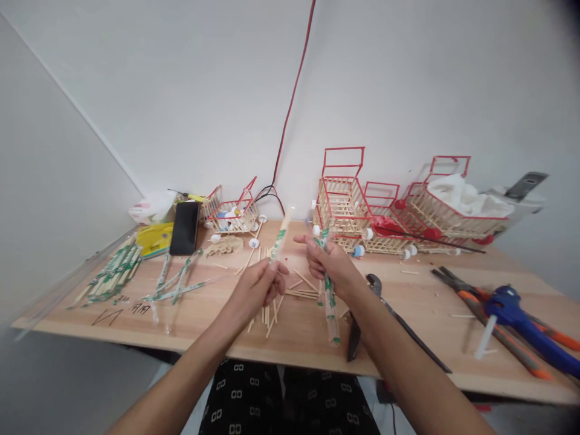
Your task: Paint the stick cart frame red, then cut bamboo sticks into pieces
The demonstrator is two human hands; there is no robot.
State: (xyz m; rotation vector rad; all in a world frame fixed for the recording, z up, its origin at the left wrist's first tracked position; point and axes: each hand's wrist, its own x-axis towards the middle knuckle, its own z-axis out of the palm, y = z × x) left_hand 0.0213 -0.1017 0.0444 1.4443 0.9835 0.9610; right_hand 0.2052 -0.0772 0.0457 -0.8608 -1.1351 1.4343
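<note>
My left hand (260, 284) grips a wrapped pair of chopsticks (280, 235) that points up and away over the wooden table (203, 320). My right hand (328, 263) holds another chopstick pack in a clear green-printed wrapper (330, 302), which hangs down toward the table's front edge. The two hands are close together above a scatter of short cut wooden sticks (290, 293).
Wrapped chopsticks (113, 269) lie at the left, beside a black phone (185, 226) and a yellow pack (154, 237). Stick-built carts with red frames (344, 205) stand along the wall. Pliers (362, 314), cutters (471, 296) and a blue glue gun (521, 320) lie at the right.
</note>
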